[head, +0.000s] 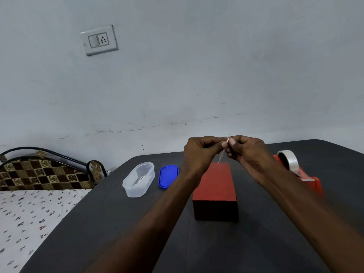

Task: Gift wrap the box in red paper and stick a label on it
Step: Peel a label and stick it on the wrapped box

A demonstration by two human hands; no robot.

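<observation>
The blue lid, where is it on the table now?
In the head view the blue lid lies flat on the dark table, between the clear plastic container at its left and the red box at its right.

Tub point(138, 179) left of lid point(168, 176), box point(215, 191), then dispenser point(301, 172).

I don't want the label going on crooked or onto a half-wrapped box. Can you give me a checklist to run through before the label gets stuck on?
1. Box covered in red paper: ok on the top and near end; other sides cannot tell.
2. Top of box free of clutter: ok.
3. Label in hand: ok, left hand and right hand both pinch it above the box.
4. Backing peeled off: cannot tell, the slip is seen edge-on.
5. Box flat on the table: ok.
6. Tape dispenser clear of the box: ok, standing apart on its right.
</observation>
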